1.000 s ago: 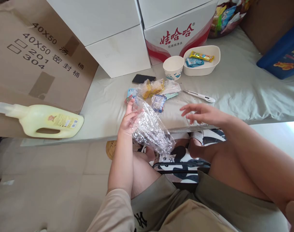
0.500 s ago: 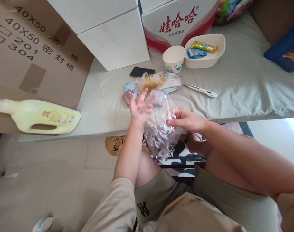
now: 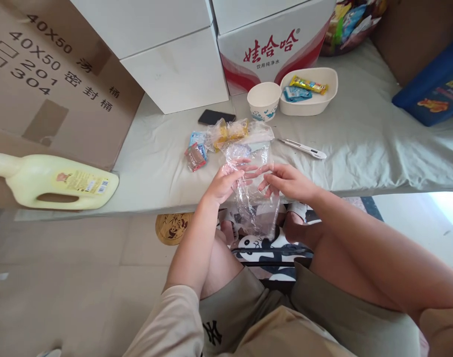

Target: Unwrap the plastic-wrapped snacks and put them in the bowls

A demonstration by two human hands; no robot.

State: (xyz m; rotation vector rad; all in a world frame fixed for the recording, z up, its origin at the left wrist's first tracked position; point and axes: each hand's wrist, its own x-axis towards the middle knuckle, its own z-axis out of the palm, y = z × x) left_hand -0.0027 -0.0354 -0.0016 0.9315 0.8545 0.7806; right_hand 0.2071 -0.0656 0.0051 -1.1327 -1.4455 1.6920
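A crinkled clear plastic bag [image 3: 258,218] hangs between my hands over the front edge of the cloth-covered surface. My left hand [image 3: 225,181] has its thumb against its fingers, with the film between them. From the other side, my right hand [image 3: 288,181] grips the bag with bent fingers, its fingertips close to those of the left. Just beyond lie a yellow-and-clear wrapped packet [image 3: 229,131], a small red-brown sachet [image 3: 195,157] and a light blue packet [image 3: 197,138]. The film partly covers some of the packaging there.
A white utility knife [image 3: 304,148] lies to the right, near a paper cup [image 3: 263,101] and a white tub [image 3: 325,106] with snack packets. A black phone [image 3: 216,117] rests behind. Boxes [image 3: 181,69] line the back; a yellow bottle [image 3: 99,178] lies left, a blue container [image 3: 434,94] right.
My left hand, spread open before, has come down and closed on the plastic bag. The bag now hangs more stretched out. My right hand keeps hold of it. The view has shifted slightly.
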